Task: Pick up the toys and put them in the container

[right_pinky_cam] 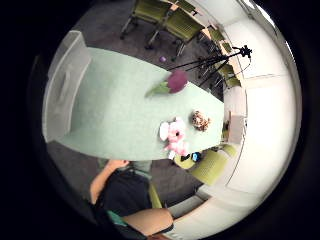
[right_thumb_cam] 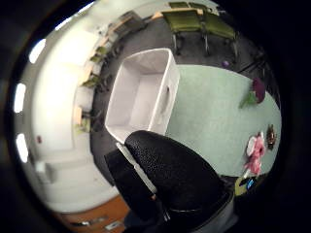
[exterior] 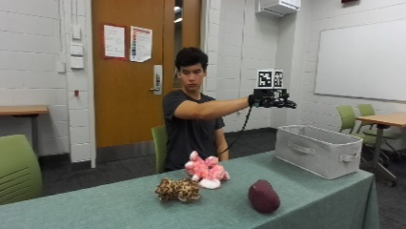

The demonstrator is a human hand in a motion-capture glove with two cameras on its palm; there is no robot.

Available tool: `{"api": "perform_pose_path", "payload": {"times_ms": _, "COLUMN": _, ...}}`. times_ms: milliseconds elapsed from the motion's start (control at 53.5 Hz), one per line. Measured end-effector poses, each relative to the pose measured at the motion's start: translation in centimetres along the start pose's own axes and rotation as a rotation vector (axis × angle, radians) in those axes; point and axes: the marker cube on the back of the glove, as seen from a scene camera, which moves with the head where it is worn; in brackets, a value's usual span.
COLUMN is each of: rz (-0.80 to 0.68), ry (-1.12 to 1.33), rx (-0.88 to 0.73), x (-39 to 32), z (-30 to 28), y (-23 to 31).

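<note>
Fingers: the gloved right hand (exterior: 273, 99) was raised high, well above the container; its fingers looked spread and relaxed, and no toy showed in or under it. In the thumb-side palm view a black gloved finger (right_thumb_cam: 175, 174) filled the near edge with nothing against it.
Arm: stretched out level from the person's shoulder toward the container's end of the table.
Container: the pale fabric bin (exterior: 318, 149) stood at one end of the table (exterior: 114, 210); what the thumb-side view showed of its inside was bare, though one near corner was hidden behind the glove.
Toys: three lay on the green cloth, well apart from the bin: a pink plush (exterior: 205, 172), a spotted leopard plush (exterior: 177, 189) just beside it, and a dark maroon eggplant-like toy (exterior: 263, 196) nearer the bin.
Progress: judged from this, all three visible toys were left to collect.
Risk: the pink and leopard plushes sat close together, so a reach for one could drag or knock the other off the near table edge. The rounded maroon toy might roll if nudged rather than grasped.
</note>
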Motion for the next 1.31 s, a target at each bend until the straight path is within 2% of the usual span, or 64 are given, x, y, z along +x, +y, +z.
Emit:
{"api": "perform_pose_path", "payload": {"times_ms": 505, "rz": -0.010, "ry": -0.010, "rx": 0.007, "x": 0.7, "z": 0.7, "y": 0.6}}
{"api": "perform_pose_path", "payload": {"times_ms": 729, "rz": -0.010, "ry": -0.018, "rx": 0.013, "x": 4.6, "z": 0.6, "y": -1.4}}
{"api": "perform_pose_path", "payload": {"times_ms": 879, "rz": 0.015, "ry": -0.064, "rx": 0.036, "x": 9.9, "z": 1.6, "y": -4.4}}
{"api": "perform_pose_path", "payload": {"times_ms": 1066, "rz": 0.039, "ry": -0.027, "rx": 0.070, "x": 17.4, "z": 6.3, "y": -8.2}}
{"api": "perform_pose_path", "payload": {"times_ms": 1309, "rz": 0.124, "ry": 0.004, "rx": -0.056, "x": 24.1, "z": 16.1, "y": -10.3}}
